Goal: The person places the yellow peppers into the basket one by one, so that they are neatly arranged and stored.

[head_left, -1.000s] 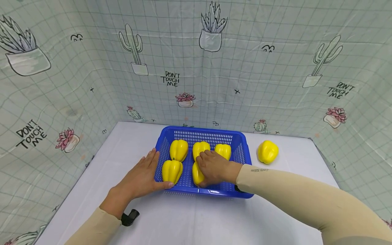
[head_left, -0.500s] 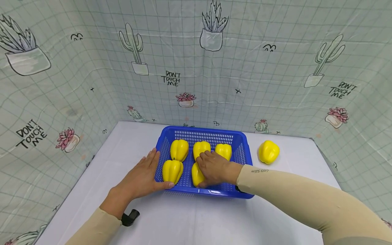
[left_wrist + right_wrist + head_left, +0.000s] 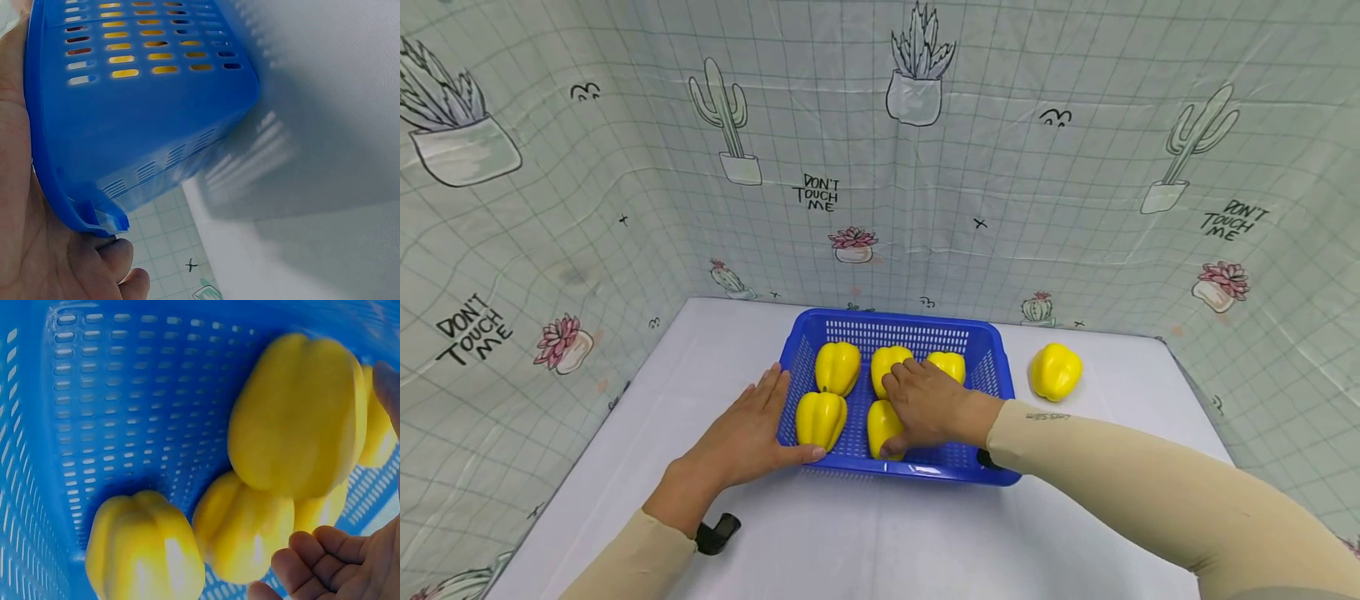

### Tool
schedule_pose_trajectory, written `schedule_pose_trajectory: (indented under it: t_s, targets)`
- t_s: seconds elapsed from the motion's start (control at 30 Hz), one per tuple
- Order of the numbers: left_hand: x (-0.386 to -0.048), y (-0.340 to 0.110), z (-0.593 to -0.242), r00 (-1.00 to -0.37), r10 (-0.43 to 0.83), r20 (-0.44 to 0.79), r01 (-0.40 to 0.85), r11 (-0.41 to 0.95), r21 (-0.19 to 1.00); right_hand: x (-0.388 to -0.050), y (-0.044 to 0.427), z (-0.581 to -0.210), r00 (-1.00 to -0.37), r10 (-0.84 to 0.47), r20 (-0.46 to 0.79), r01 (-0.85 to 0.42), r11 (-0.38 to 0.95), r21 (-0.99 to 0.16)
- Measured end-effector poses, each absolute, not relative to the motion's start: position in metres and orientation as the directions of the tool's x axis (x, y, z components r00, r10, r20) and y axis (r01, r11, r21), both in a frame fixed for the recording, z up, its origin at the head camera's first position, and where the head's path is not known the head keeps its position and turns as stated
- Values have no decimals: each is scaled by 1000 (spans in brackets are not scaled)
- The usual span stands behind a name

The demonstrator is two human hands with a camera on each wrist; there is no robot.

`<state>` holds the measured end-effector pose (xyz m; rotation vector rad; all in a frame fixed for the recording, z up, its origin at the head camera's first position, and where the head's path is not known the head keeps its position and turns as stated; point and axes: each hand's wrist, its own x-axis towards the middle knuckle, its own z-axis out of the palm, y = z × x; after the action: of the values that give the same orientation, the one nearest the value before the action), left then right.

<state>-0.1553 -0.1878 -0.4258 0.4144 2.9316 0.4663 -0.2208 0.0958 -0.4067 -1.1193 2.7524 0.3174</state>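
Note:
A blue perforated basket (image 3: 917, 472) holds several yellow bell peppers. My left hand (image 3: 737, 433) rests against its left front corner, fingers straight along the side and thumb on the front rim. In the left wrist view the palm lies along the basket's outer rim (image 3: 47, 169). My right hand (image 3: 925, 404) reaches inside, over the front middle bell pepper (image 3: 882, 427). In the right wrist view this bell pepper (image 3: 294, 419) stands between thumb and loosely bent fingers, with a gap to the fingers. The right hand partly hides the peppers behind it.
Another yellow bell pepper (image 3: 1056, 372) sits on the white table (image 3: 865, 542), right of the basket. A printed curtain (image 3: 910, 183) rises behind the table and along its sides. Beside my left wrist shows a black strap piece (image 3: 718, 533).
My right hand has shifted slightly up and right, loosening from the front middle bell pepper, which now shows more. The left hand and basket have stayed in place.

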Motion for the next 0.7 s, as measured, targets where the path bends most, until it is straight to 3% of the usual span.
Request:
schedule_pose_trajectory:
  t_s: [0.3,0.7]
  targets:
    - [-155,-188,-426,-952,288,-104,242,915,323,-228,115,-394,-741,-665,-88,-671,731,123]
    - [-156,-188,-427,-953,286,-97,240,913,330,-241,171,-383,-722,-646,247,-592,762,261]
